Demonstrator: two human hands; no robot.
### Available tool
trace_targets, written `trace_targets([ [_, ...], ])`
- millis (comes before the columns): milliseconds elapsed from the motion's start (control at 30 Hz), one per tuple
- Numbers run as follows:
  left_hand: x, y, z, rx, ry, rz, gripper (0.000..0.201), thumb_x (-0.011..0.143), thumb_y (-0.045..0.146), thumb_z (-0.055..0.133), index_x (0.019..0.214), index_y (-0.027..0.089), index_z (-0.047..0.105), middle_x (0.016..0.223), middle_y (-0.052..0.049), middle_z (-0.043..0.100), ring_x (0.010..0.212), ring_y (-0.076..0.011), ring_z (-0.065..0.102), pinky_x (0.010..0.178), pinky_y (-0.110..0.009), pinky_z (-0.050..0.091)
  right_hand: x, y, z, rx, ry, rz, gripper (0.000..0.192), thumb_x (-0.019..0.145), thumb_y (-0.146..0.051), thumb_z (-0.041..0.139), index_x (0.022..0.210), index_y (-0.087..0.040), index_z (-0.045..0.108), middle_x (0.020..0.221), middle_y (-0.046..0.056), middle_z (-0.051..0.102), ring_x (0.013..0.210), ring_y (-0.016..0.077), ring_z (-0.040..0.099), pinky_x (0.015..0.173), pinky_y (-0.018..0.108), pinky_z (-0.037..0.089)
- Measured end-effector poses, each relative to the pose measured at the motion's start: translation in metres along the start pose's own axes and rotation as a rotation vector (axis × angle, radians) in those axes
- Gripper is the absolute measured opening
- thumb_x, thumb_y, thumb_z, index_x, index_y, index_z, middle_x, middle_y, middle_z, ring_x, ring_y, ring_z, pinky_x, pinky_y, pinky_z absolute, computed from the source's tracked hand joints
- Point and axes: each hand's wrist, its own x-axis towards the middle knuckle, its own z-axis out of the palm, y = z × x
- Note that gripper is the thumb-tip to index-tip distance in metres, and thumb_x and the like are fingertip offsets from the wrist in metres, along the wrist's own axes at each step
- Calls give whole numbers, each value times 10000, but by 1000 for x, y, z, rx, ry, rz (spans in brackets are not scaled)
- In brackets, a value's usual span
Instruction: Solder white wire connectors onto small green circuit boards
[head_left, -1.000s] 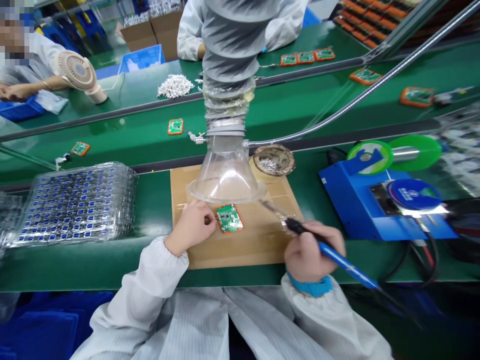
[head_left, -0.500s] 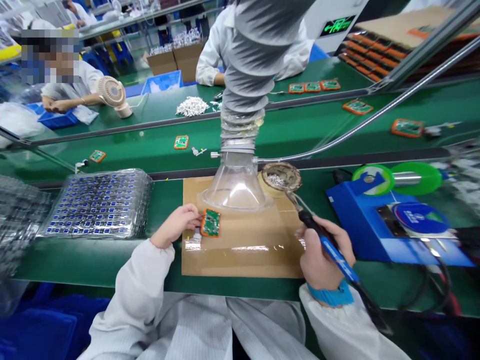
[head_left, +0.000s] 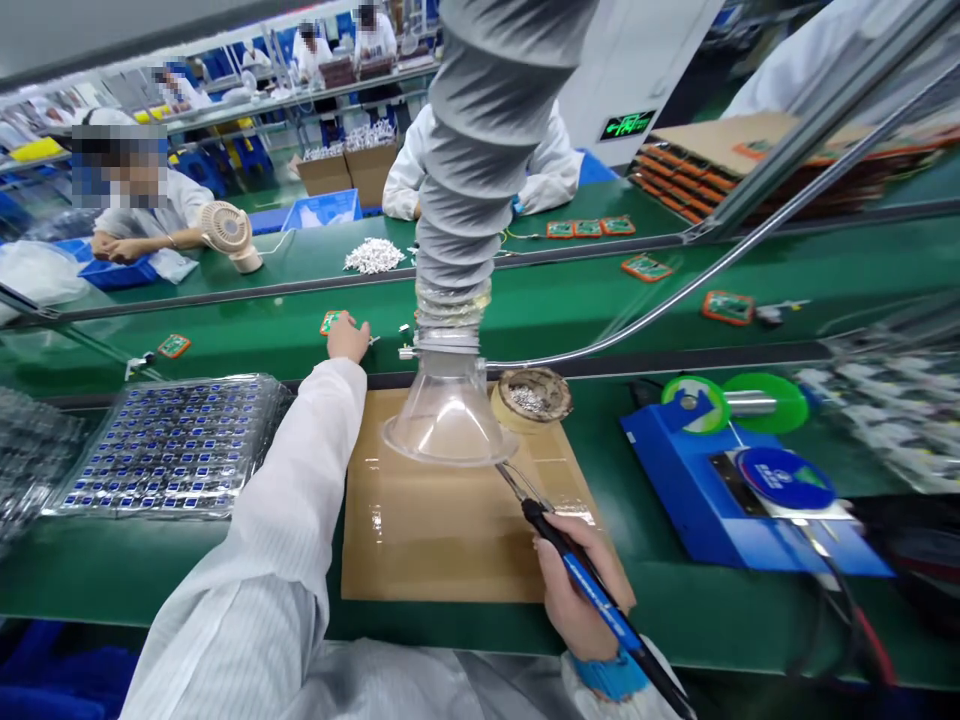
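My left hand (head_left: 348, 340) is stretched out over the green conveyor belt (head_left: 570, 310), resting on a small green circuit board in an orange frame (head_left: 331, 321). Whether the fingers grip the board I cannot tell. My right hand (head_left: 574, 590) holds a blue-handled soldering iron (head_left: 570, 565), its tip pointing up-left toward the clear fume funnel (head_left: 448, 420). The cardboard mat (head_left: 450, 530) under the funnel lies bare.
A stack of clear trays with blue parts (head_left: 176, 445) lies at the left. A solder-cleaning pot (head_left: 532, 396) and a blue soldering station (head_left: 742, 490) stand to the right. More framed boards (head_left: 726, 306) ride the belt. Other people work across the line, beside a small fan (head_left: 229, 232).
My left hand left the mat and reached forward onto the belt; the board that lay on the mat is gone from it. My right hand drew the iron back toward me.
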Motion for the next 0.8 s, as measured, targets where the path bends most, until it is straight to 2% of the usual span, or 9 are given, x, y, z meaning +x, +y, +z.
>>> trace_targets([
  [67, 8, -8, 0, 40, 27, 8, 237, 743, 193, 750, 827, 188, 529, 1194, -206, 615, 1279, -378, 513, 1065, -468, 379, 2, -1, 0, 2, -2, -5, 181, 883, -228, 686, 1061, -243, 714, 922, 51, 762, 812, 233, 753, 692, 338, 618],
  [167, 16, -16, -6, 68, 20, 4, 309, 671, 111, 758, 724, 202, 467, 1089, -187, 631, 1220, -374, 548, 1041, -454, 382, 3, 2, -1, 9, -5, 5, 180, 880, -228, 685, 1057, -238, 712, 935, 48, 764, 832, 233, 755, 722, 341, 618],
  [267, 16, -18, -15, 51, 22, -34, 352, 611, 46, 717, 686, 216, 418, 857, -102, 627, 1016, -305, 619, 925, -400, 443, 1, 7, -1, 23, -13, 24, 181, 876, -237, 691, 1055, -236, 715, 954, 51, 761, 848, 234, 754, 741, 346, 615],
  [367, -4, -22, -27, -31, 49, -56, 305, 620, 72, 653, 692, 221, 397, 689, -1, 531, 754, -196, 599, 736, -304, 470, -1, 11, -1, 35, -31, 54, 191, 876, -238, 699, 1066, -233, 715, 964, 57, 762, 855, 236, 755, 766, 355, 614],
  [467, -52, -37, -44, -140, 63, -41, 240, 650, 141, 603, 708, 219, 384, 642, 51, 447, 616, -120, 540, 631, -232, 455, -5, 14, -1, 39, -19, 94, 183, 872, -240, 714, 1055, -227, 723, 975, 65, 759, 887, 244, 753, 800, 370, 608],
  [533, -94, -51, -55, -261, 14, -34, 212, 641, 173, 591, 710, 214, 395, 630, 67, 425, 578, -96, 520, 616, -212, 460, -7, 15, 0, 65, -12, 112, 181, 875, -247, 715, 1055, -222, 725, 969, 67, 752, 887, 243, 749, 805, 372, 603],
  [667, -179, -74, -62, -571, -316, -105, 195, 612, 190, 621, 688, 203, 442, 583, 70, 474, 516, -81, 477, 527, -188, 382, -6, 11, 0, 64, -2, 123, 183, 874, -284, 732, 1040, -209, 732, 944, 65, 752, 840, 225, 748, 771, 343, 599],
  [733, -213, -74, -54, -535, -472, -99, 169, 642, 176, 618, 681, 198, 455, 585, 60, 503, 524, -86, 483, 531, -195, 370, -5, 4, 1, 22, 0, 150, 213, 861, -327, 757, 1031, -199, 738, 957, 77, 767, 844, 235, 759, 768, 339, 604],
  [800, -238, -66, -43, -385, -555, -3, 141, 669, 126, 593, 698, 194, 474, 621, 43, 541, 584, -108, 529, 577, -214, 397, -4, -5, 5, -4, -24, 199, 258, 863, -383, 763, 1032, -190, 743, 949, 91, 785, 842, 251, 772, 774, 350, 612],
])
